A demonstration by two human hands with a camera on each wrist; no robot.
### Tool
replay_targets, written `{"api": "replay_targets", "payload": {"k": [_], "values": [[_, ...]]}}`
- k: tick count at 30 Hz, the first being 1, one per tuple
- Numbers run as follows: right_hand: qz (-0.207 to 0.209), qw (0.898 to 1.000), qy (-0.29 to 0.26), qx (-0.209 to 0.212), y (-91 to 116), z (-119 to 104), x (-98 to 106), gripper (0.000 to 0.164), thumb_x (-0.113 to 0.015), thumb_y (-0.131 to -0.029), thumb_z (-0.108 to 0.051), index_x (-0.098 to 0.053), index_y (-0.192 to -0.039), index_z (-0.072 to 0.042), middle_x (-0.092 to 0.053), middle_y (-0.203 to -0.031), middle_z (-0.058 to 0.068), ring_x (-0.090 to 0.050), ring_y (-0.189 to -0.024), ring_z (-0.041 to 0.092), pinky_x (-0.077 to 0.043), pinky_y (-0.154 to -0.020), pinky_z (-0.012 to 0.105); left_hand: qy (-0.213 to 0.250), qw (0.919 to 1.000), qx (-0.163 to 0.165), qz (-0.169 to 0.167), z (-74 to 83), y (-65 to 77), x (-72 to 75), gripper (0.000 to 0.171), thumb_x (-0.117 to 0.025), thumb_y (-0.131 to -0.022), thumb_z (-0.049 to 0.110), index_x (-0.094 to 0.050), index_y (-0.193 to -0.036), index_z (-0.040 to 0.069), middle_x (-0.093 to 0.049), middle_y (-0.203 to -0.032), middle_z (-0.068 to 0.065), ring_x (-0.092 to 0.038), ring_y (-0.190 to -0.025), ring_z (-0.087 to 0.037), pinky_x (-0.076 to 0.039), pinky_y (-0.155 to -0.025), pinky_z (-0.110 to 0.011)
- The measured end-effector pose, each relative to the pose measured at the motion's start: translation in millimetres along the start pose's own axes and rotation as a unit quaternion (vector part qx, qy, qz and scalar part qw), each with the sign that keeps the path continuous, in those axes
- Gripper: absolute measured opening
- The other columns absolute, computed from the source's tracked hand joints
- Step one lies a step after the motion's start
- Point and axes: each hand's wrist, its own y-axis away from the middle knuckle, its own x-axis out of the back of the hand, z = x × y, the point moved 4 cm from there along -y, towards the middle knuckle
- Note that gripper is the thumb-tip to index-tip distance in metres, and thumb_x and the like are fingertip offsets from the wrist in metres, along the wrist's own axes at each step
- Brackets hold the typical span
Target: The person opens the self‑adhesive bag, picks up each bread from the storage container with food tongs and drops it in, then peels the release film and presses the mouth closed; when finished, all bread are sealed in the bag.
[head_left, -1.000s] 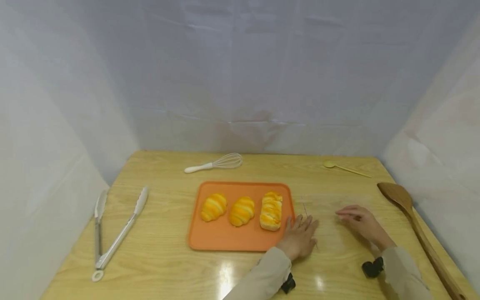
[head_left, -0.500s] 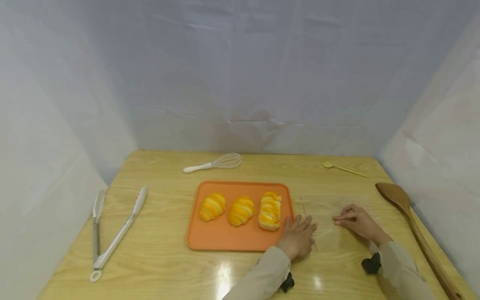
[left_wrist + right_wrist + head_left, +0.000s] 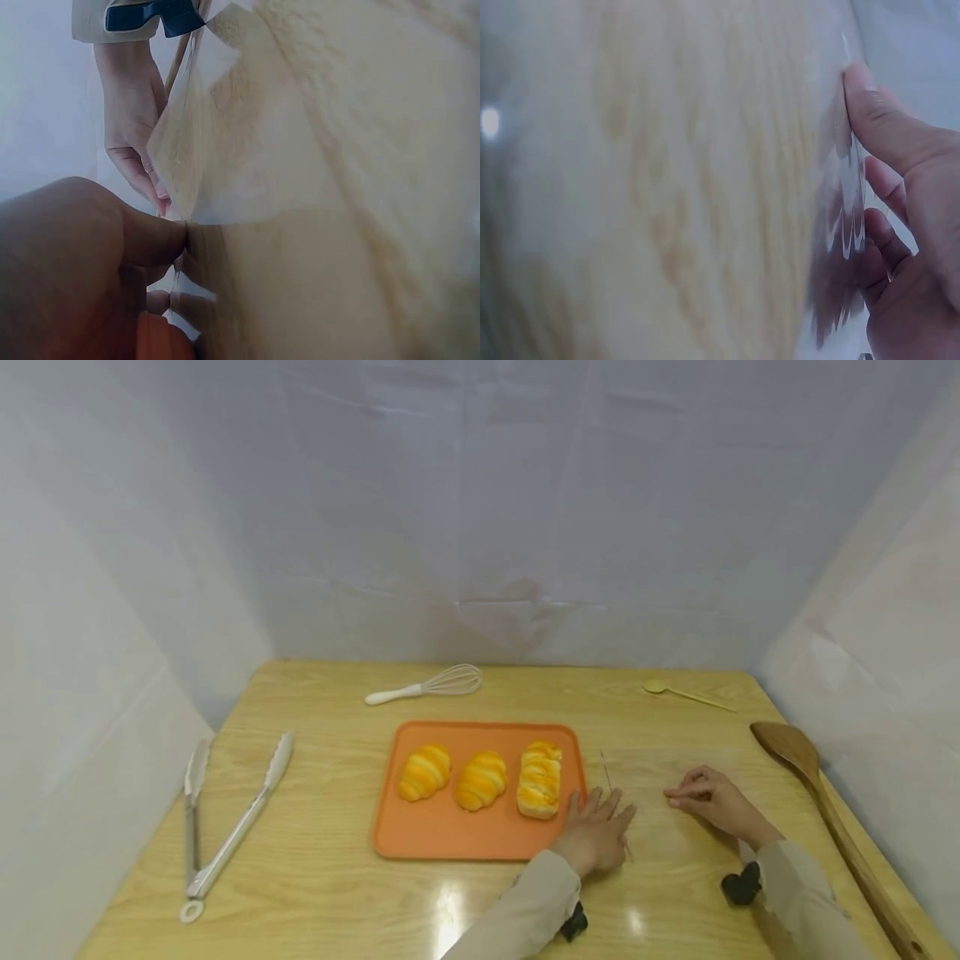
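A clear plastic bag [image 3: 647,774] with a thin dark line along its left side lies flat on the table, right of the orange tray [image 3: 450,841]. My left hand [image 3: 592,842] rests with spread fingers across that side and the tray's right rim. In the left wrist view its thumb [image 3: 154,238] lies on the film. Over the bag's middle, my right hand [image 3: 716,806] pinches the film between thumb and fingers. The film looks wrinkled beside them in the right wrist view. Two croissants [image 3: 425,772] and a small loaf [image 3: 539,781] sit on the tray.
Open metal tongs [image 3: 232,843] lie at the left. A white whisk [image 3: 427,686] is behind the tray and a yellow spoon [image 3: 686,695] at the back right. A long wooden spatula [image 3: 832,814] runs along the right edge. White sheeting [image 3: 480,510] surrounds the table.
My right hand has shifted slightly left, and its loosely extended fingers have come together with the thumb on the film. The left hand has stayed in place.
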Motion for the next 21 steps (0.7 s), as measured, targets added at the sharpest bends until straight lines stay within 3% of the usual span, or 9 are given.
{"api": "replay_targets", "payload": {"k": [6, 13, 21], "values": [[0.018, 1.000, 0.010, -0.005, -1.3, -1.1, 0.8, 0.017, -0.069, -0.089, -0.012, -0.076, -0.101, -0.001, -0.057, -0.100, 0.004, -0.045, -0.090, -0.006, -0.045, -0.072, 0.019, -0.006, 0.9999, -0.005, 0.016, -0.7, 0.2, 1.0, 0.054, -0.043, -0.102, 0.040, -0.023, -0.151, 0.048, -0.018, -0.161, 0.019, -0.016, -0.151, -0.008, -0.013, -0.124, -0.041], [0.038, 0.998, 0.000, -0.050, 2.7, 0.6, 4.6, 0.021, -0.065, -0.094, -0.020, -0.075, -0.106, -0.005, -0.058, -0.103, -0.006, -0.049, -0.088, -0.005, -0.046, -0.072, 0.019, -0.006, 0.9998, -0.008, 0.015, -2.0, 0.9, 2.2, 0.052, -0.041, -0.102, 0.040, -0.023, -0.151, 0.048, -0.017, -0.161, 0.019, -0.014, -0.151, -0.007, -0.013, -0.124, -0.041], [0.103, 0.994, -0.046, 0.000, 15.8, -2.4, 6.9, 0.020, -0.060, -0.096, -0.008, -0.071, -0.108, 0.004, -0.060, -0.102, -0.025, -0.056, -0.088, -0.005, -0.048, -0.072, 0.014, 0.038, 0.9992, -0.012, 0.010, -3.5, 3.3, 3.2, 0.048, -0.040, -0.103, 0.039, -0.030, -0.149, 0.046, -0.019, -0.161, 0.017, -0.015, -0.151, -0.008, -0.011, -0.125, -0.041]]}}
